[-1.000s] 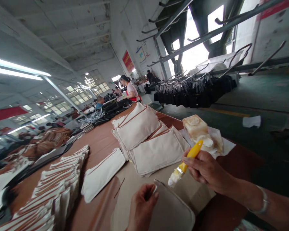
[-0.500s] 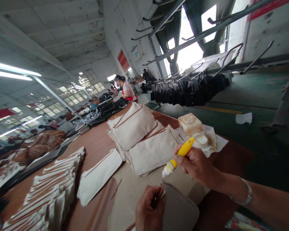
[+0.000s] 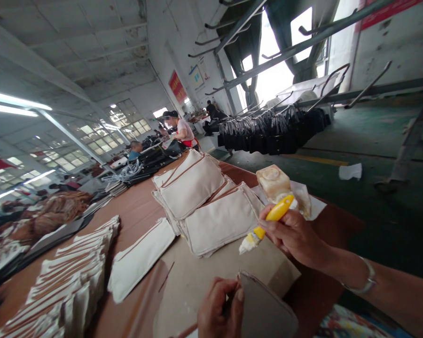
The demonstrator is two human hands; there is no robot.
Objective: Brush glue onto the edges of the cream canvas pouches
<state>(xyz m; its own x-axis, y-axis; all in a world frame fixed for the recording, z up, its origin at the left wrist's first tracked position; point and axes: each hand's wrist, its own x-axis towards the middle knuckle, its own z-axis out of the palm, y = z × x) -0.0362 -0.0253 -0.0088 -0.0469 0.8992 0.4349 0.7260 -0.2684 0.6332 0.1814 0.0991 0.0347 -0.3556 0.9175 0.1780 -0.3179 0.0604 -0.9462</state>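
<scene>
Yellow brush (image 3: 260, 233): bristles (image 3: 247, 244) toward lower left of frame.
Right hand (image 3: 301, 238) pinches handle; left hand (image 3: 218, 307) (nearer grey panel (image 3: 266, 310)) pinches panel corner, just below bristles, apart.

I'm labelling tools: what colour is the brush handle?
Yellow handle, clearest in the head view.

Overall exposure: moderately dim. Sources: long fluorescent tubes (image 3: 17, 99) at upper left; daylight through the tall window (image 3: 273, 51) at upper right, blown out to white. Floor (image 3: 377, 136) at right falls into deep shadow. Soft sheen on the brown tabletop (image 3: 134, 239). Wide-angle stretching toward the edges; horizon tilted. Distant workshop background soft; a worker's face (image 3: 168, 122) pixelated.
</scene>
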